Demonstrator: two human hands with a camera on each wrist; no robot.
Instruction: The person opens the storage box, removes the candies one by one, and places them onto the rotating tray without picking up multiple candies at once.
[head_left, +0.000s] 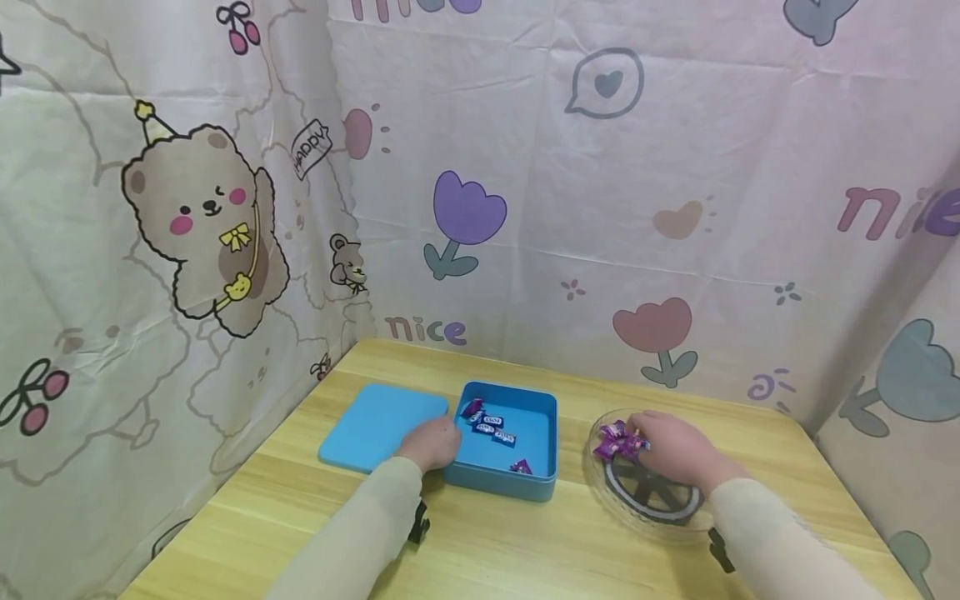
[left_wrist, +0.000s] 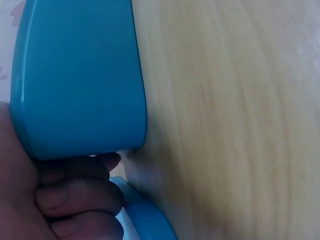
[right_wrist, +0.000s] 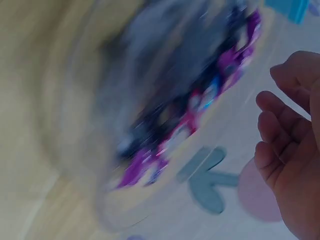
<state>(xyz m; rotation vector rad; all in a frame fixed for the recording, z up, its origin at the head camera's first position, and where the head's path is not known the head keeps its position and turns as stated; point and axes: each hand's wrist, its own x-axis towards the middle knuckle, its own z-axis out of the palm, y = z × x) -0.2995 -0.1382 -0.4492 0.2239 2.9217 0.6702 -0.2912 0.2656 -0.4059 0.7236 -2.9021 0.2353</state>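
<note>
My left hand (head_left: pixel 435 444) grips the left side of a blue open box (head_left: pixel 502 481), its fingers curled against the outer wall, as the left wrist view also shows. Inside the box lie several small wrapped candies (head_left: pixel 491 422), with purple and dark blue wrappers. At the right, my right hand (head_left: pixel 678 450) hovers over a clear round dish (head_left: pixel 597 493) with a dark spoked pattern within its rim. Purple-wrapped candies (head_left: pixel 611 440) sit at the dish's far side, by my fingertips. In the right wrist view the fingers are loosely bent, apart from the candies (right_wrist: pixel 137 167).
A flat blue lid (head_left: pixel 367 425) lies left of the box on the wooden table (head_left: pixel 480 546). Printed cloth (head_left: pixel 540 208) hangs behind the table and along both sides.
</note>
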